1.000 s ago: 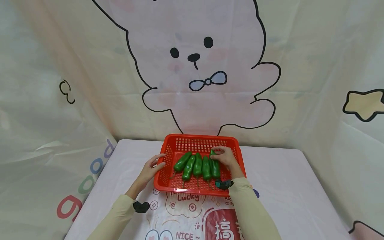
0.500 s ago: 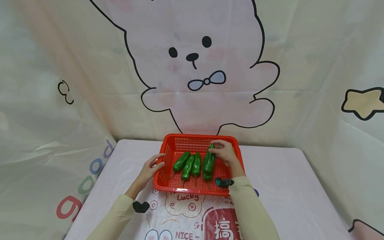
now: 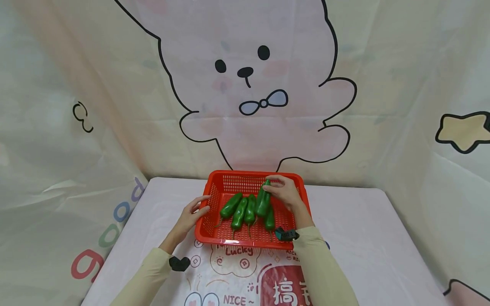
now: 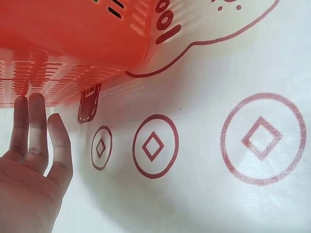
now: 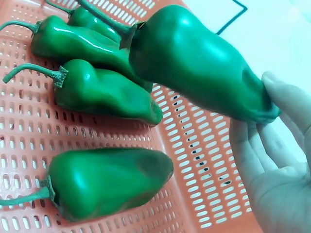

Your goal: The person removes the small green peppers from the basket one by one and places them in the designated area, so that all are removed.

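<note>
A red plastic basket [image 3: 291, 175] with slotted walls holds several green peppers. My right hand [image 3: 286, 192] pinches one green pepper [image 5: 199, 63] by its pointed end, thumb on one side and fingers on the other; its stem end points away from the hand. This pepper is lifted over the others and tilted. Below it, one pepper [image 5: 112, 182] lies a little apart from the rest, which lie side by side [image 3: 239, 214] toward the left. At the basket's left side is my left hand [image 3: 191, 214], its fingers [image 4: 38, 126] extended against the slotted outer wall.
The basket stands on a white table cover [image 3: 348, 238] printed with red lettering and drawings. Behind the table hangs a curtain [image 3: 306, 136] with a large cartoon bear. A black band [image 3: 180, 264] sits on the left wrist, and another [image 3: 287, 234] on the right.
My right hand has lifted a pepper from the right of the row and carried it slightly left and up, over its neighbour. My left hand has stayed at the basket's side.
</note>
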`<state>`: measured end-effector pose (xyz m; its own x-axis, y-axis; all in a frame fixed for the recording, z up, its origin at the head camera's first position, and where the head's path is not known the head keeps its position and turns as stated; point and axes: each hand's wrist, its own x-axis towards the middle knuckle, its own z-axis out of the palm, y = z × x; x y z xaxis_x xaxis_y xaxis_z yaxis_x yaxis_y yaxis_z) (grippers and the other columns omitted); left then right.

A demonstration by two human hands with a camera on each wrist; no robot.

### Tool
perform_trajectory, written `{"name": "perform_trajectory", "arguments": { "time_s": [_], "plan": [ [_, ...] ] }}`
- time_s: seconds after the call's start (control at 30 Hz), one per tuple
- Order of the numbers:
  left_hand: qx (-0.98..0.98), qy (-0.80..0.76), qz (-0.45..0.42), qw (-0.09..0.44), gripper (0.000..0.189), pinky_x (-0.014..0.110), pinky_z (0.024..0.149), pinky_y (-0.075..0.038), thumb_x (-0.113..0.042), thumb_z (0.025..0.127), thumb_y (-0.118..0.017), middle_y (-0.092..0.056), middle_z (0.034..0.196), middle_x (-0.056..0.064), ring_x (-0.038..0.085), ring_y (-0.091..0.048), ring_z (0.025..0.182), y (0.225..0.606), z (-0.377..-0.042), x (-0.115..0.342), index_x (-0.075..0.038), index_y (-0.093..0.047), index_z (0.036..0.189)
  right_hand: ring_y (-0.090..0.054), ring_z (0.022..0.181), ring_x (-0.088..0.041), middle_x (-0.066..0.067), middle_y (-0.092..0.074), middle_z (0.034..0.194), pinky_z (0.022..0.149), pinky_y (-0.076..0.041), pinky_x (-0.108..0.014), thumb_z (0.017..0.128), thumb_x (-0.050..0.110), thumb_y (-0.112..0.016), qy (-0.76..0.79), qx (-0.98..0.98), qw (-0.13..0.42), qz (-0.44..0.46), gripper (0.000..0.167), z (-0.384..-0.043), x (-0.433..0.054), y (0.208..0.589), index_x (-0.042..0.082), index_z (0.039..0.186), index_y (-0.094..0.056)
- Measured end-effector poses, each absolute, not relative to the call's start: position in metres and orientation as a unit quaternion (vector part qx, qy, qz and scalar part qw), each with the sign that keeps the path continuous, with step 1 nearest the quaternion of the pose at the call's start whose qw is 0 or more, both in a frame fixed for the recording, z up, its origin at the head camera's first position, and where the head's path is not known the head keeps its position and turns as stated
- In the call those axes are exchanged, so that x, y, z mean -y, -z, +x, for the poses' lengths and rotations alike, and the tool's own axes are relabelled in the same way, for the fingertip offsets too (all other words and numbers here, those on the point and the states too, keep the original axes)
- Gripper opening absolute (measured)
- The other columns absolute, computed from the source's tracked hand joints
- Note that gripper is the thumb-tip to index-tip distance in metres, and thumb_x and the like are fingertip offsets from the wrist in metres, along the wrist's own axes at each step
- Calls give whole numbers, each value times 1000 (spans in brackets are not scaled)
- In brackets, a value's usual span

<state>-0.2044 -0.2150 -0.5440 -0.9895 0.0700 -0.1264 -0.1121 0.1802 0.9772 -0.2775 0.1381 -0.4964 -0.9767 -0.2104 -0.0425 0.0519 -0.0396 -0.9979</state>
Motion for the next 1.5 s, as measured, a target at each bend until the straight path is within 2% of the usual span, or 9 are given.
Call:
{"name": "perform_trajectory", "arguments": {
  "time_s": [0.1,0.33,0.5,0.63,0.8,0.97,1.07,1.23,1.5],
  "plan": [
    [-765,-640,-10,70,50,48,92,-54,-28,101,-67,-45,150,17,41,-49,129,544,-205,216,-20,-52,147,-70,91,-22,-16,-70,107,83,-59,-38,91,5,-77,725,-679,94,-71,51,-276,-136,493,-8,135,-56],
    [-759,-646,-9,76,52,50,94,-53,-26,102,-65,-43,150,21,43,-48,130,542,-204,214,-16,-49,150,-71,89,-21,-18,-70,109,82,-59,-40,94,-2,-71,762,-634,98,-82,44,-275,-135,483,-9,134,-57],
    [-756,-649,2,84,49,53,95,-51,-19,103,-62,-42,149,26,47,-46,130,523,-197,210,-9,-48,149,-71,92,-24,-24,-67,120,84,-58,-48,95,-1,-70,776,-618,98,-79,41,-274,-136,477,-7,133,-57],
    [-749,-656,20,87,48,53,92,-53,-16,103,-62,-45,144,29,50,-49,126,508,-191,209,-6,-49,147,-70,95,-26,-22,-68,119,83,-58,-48,95,-2,-69,782,-611,98,-76,39,-273,-136,471,-8,132,-57],
    [-743,-663,29,92,49,55,92,-53,-16,103,-62,-45,142,31,52,-49,124,508,-191,211,-5,-48,148,-71,93,-27,-16,-72,112,79,-60,-45,95,-3,-68,788,-604,92,-75,38,-272,-137,467,-8,131,-57],
    [-745,-660,25,94,49,54,92,-53,-16,103,-62,-46,143,30,50,-50,125,506,-191,210,-6,-48,149,-73,87,-26,-17,-72,105,75,-61,-44,93,-1,-72,781,-616,74,-75,34,-270,-138,462,0,126,-62],
    [-747,-658,25,93,48,54,93,-53,-16,103,-61,-45,144,29,48,-50,125,506,-190,210,-6,-48,149,-73,85,-26,-18,-72,102,75,-61,-45,92,-1,-73,770,-629,69,-84,38,-268,-140,461,-3,128,-61],
    [-749,-656,21,92,49,54,94,-52,-17,103,-62,-44,146,28,46,-48,126,506,-190,210,-6,-48,149,-72,84,-26,-21,-71,104,76,-60,-48,92,0,-75,740,-660,70,-113,46,-266,-146,462,-9,133,-57],
    [-750,-654,20,93,49,55,95,-51,-18,103,-62,-44,146,28,46,-48,126,506,-190,210,-7,-48,149,-70,87,-24,-21,-68,110,76,-61,-45,93,4,-75,703,-694,81,-133,45,-263,-159,460,-5,135,-59]
  ]
}}
